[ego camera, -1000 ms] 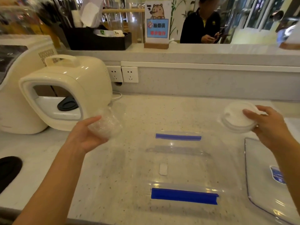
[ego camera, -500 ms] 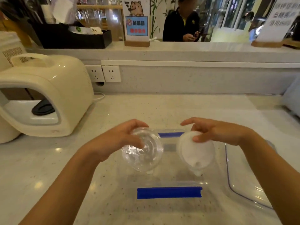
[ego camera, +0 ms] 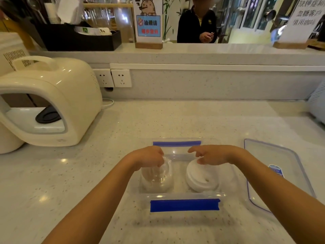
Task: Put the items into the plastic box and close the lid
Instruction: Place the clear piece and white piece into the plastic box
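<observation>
café service counter: raised ledge [ego camera: 193, 53] with cartoon sign [ego camera: 148, 20], black condiment tray [ego camera: 79, 40], cream appliance [ego camera: 58, 95].

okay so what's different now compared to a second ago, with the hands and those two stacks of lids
Both hands came in from the sides and down into the plastic box. The left hand still grips the clear lids, now low inside the box. The right hand has let go of the white lids, which rest in the box. The box lid still lies on the counter to the right.
</observation>
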